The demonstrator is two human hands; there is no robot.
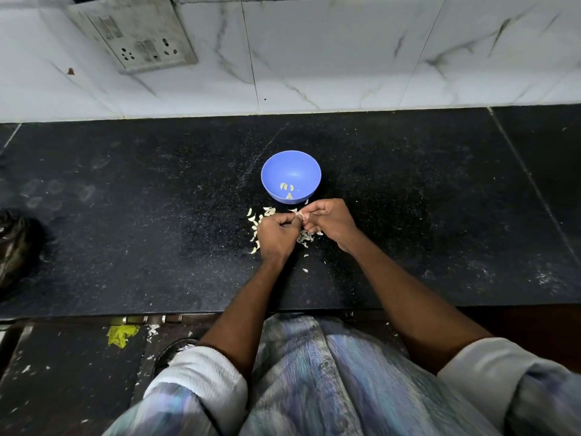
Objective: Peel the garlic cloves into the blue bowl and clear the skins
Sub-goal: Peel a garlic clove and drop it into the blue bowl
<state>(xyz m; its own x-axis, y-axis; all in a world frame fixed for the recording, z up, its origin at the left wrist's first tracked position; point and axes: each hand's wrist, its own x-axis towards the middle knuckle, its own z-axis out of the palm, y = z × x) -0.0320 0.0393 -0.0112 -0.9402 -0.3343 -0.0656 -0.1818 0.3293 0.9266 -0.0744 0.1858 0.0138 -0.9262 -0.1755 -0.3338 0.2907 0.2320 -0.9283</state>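
A blue bowl stands on the black counter with a few peeled garlic cloves in its bottom. Just in front of it my left hand and my right hand are close together, both pinching one garlic clove between their fingertips, with a bit of skin sticking out. Unpeeled cloves lie on the counter left of my left hand. A small heap of loose skins lies between and under my hands.
The black stone counter runs wide to both sides and ends at a white marble wall with a socket plate. A dark object sits at the far left edge. Skin scraps dot the counter near its front edge.
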